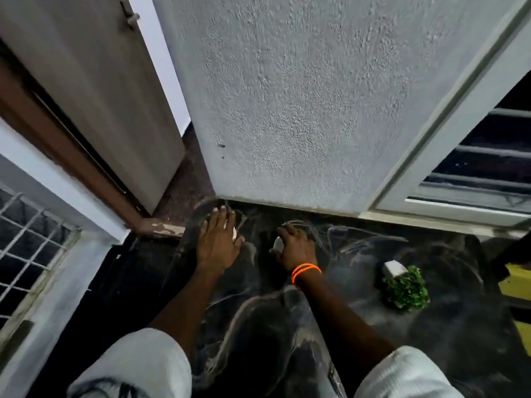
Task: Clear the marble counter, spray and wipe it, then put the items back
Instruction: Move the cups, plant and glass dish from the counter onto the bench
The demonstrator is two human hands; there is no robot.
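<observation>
Both my hands reach to the far corner of the dark marble surface (359, 282), close to the textured wall (287, 96). My left hand (219, 242) lies over a small white object (234, 234), fingers fairly straight. My right hand (296, 248) curls its fingers round a small grey object (278, 244). A small potted plant (405, 285) lies tipped to my right, well apart.
</observation>
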